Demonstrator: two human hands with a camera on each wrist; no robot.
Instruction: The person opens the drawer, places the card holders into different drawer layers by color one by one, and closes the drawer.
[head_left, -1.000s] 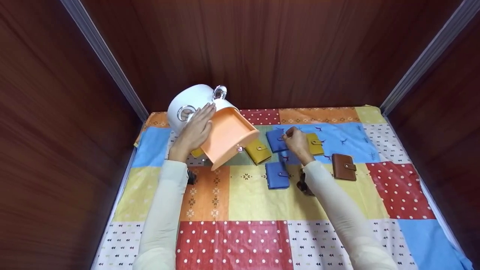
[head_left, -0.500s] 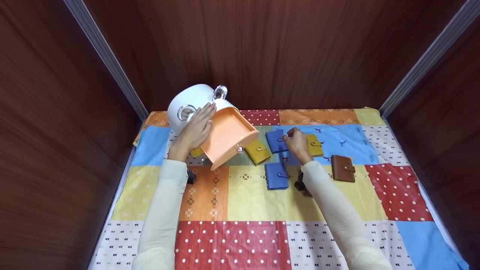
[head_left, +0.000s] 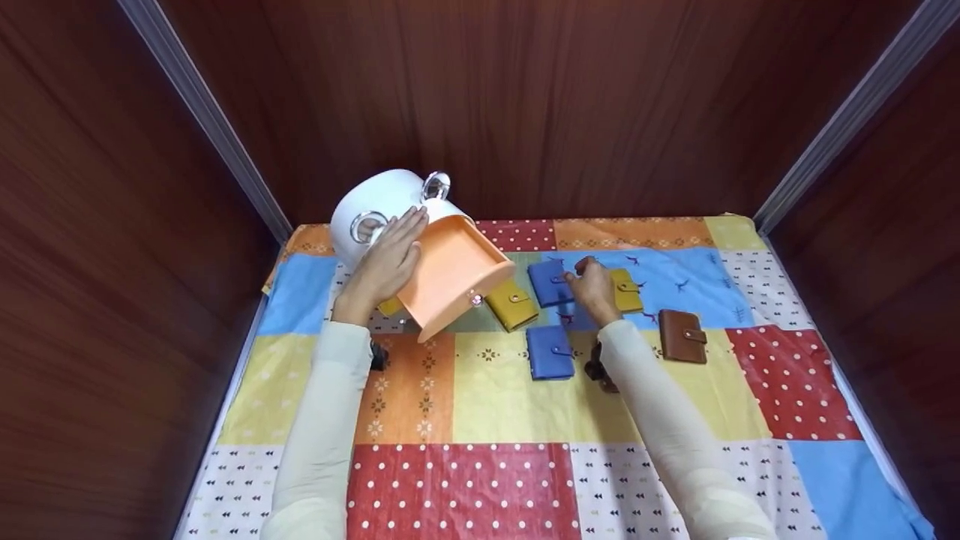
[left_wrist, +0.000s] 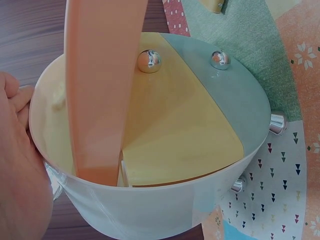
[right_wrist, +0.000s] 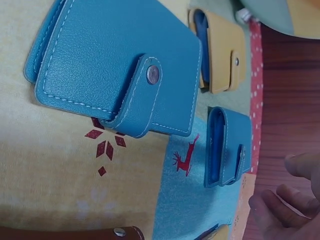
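My left hand (head_left: pixel 386 259) rests with straight fingers on a white drum-shaped drawer box (head_left: pixel 375 195) with two silver ring ears. Just beneath that hand, its peach drawer (head_left: pixel 454 259) is pulled out, showing a silver knob. In the left wrist view, a yellow drawer front (left_wrist: pixel 175 120) and a grey-green drawer front (left_wrist: pixel 220 90) sit closed beside it. My right hand (head_left: pixel 596 291) hovers with loosely bent fingers, holding nothing, between a blue wallet (head_left: pixel 550 283) and a yellow wallet (head_left: pixel 627 291). The right wrist view shows its thumb apart from the fingers.
Another yellow wallet (head_left: pixel 513 306) lies beside the drawer, and a second blue wallet (head_left: pixel 550 352) lies nearer me. A brown wallet (head_left: pixel 682 336) is at the right. Patchwork cloth (head_left: pixel 510 405) covers the table; brown wood-grain panels (head_left: pixel 480 105) enclose the back and sides.
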